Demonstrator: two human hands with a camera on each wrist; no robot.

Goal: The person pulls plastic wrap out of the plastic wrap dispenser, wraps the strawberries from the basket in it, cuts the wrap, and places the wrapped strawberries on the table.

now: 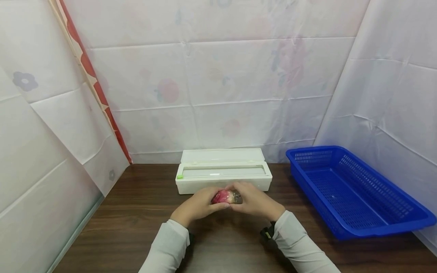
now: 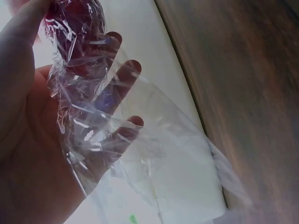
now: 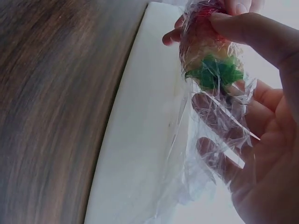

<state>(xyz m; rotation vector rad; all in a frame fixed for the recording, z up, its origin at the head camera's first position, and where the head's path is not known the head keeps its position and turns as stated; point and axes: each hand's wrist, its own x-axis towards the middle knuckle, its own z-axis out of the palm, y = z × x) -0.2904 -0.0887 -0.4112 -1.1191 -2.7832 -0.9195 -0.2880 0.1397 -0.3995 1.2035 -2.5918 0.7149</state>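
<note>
Held between both hands is a strawberry [image 1: 223,196], red with a pale shoulder and green leaves [image 3: 216,72], wrapped in crinkled cling film [image 3: 217,121]. My left hand [image 1: 199,203] pinches its red end, thumb in front and fingers behind. From the other side my right hand [image 1: 253,200] grips it near the leaves, its thumb pressing on the red part. Loose film trails across both palms and past the fingers of the left hand [image 2: 100,116]. Just behind the hands stands a white cling film dispenser [image 1: 222,184], lid [image 1: 222,155] raised, a small green piece at its left end.
A blue plastic basket [image 1: 317,197] with perforated sides stands on the right of the dark wood table [image 1: 143,227]. White patterned sheeting [image 1: 218,76] hangs at the back and both sides, with a red-edged strip at the left corner.
</note>
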